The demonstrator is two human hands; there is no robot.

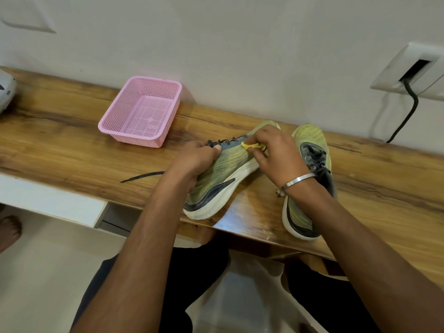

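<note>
- The green running shoe (225, 169) lies tilted on its side on the desk (72, 140), heel at the near edge, toe pointing away and rightward.
- Left hand (194, 159) curls round its laced throat.
- Right hand (276, 155), nearer the toe, pinches a small yellow strip (252, 146) against the upper.

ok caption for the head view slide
The left hand holds a shoe; the right hand presses a yellow cloth to it.

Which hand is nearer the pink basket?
Left. The left hand grips the tilted shoe just right of the pink basket. The right hand is farther right, pinching a yellow piece against that shoe.
</note>
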